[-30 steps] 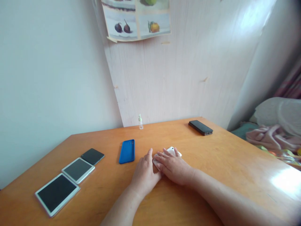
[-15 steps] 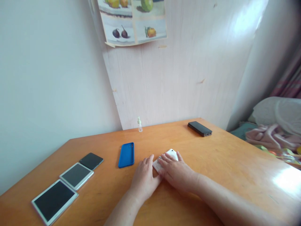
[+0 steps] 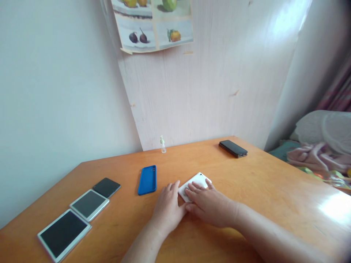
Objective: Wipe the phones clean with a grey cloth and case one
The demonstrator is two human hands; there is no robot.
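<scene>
1 white smartphone (image 3: 197, 178) lies back-up on the wooden table (image 3: 260, 193), the left hand (image 3: 168, 206) at its 8 o'clock edge with thumb and fingers wide, the right hand (image 3: 208, 204) resting parted fingers on it from 5 o'clock, a blue phone case (image 3: 147, 180) at 9 o'clock.

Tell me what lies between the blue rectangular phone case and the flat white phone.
The head view shows the left hand between the blue case and white phone.
</scene>
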